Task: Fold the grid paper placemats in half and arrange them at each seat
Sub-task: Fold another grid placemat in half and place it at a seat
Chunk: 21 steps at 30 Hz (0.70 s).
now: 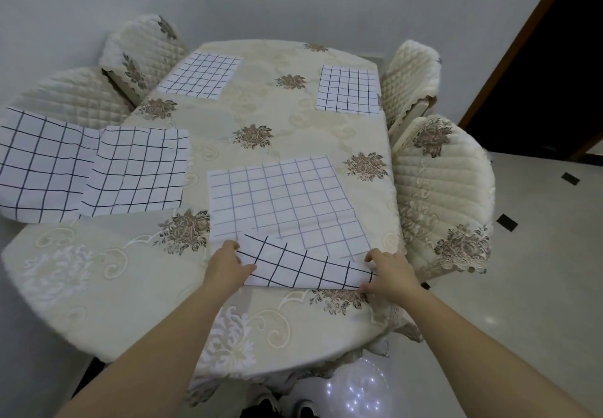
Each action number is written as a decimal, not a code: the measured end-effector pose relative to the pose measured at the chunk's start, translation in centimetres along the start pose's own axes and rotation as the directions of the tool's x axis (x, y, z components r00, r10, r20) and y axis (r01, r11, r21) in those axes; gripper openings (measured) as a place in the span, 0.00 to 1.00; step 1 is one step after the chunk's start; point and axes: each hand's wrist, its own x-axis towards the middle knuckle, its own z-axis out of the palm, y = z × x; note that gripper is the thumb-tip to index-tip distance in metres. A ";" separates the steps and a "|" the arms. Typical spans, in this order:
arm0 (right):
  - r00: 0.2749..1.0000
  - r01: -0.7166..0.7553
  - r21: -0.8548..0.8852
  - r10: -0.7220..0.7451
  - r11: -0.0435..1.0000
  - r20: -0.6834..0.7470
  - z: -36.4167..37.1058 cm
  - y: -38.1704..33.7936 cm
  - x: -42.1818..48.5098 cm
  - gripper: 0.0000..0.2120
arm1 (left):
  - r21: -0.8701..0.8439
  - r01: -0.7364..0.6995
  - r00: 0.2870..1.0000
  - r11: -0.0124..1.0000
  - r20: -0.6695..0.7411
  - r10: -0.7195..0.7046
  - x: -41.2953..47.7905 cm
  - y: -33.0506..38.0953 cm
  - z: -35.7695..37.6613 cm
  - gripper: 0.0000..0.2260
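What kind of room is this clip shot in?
Most likely a home dining room: a cloth-draped table with floral embroidery, chairs in quilted covers drawn up round it, and grid paper placemats laid at the seats.

Far left of the left hand [228, 262], a placemat [39, 163] runs off the picture's edge. Below it, shoes [306, 410] are cut off.

Open tablecloth [261, 114] between placemats [347, 89] — 4 chairs [443, 189] crowd sides.
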 end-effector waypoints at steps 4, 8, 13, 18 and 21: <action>0.999 0.009 -0.104 -0.004 0.995 0.044 -0.2 -0.5 0.2 0.26 | 0.226 0.005 0.998 0.974 -0.061 0.009 0.1 -0.1 -0.3 0.27; 0.996 0.032 -0.089 -0.024 0.996 0.087 -0.1 -1.8 0.3 0.22 | 0.119 -0.025 1.000 0.993 -0.006 0.026 0.2 0.1 -0.4 0.33; 0.989 0.071 -0.016 -0.068 0.997 0.128 0.0 -4.0 0.2 0.28 | 0.037 -0.026 0.999 0.999 0.033 0.025 0.3 -0.1 -0.5 0.20; 0.989 0.113 0.089 -0.120 0.990 0.084 -0.4 -6.3 0.2 0.33 | 0.015 -0.121 0.989 0.993 0.088 0.119 -0.3 1.4 -0.7 0.08; 0.980 0.192 0.173 -0.197 0.966 0.012 -1.3 -8.8 0.3 0.32 | 0.041 -0.230 0.965 0.972 0.137 0.223 -0.8 3.2 -0.7 0.10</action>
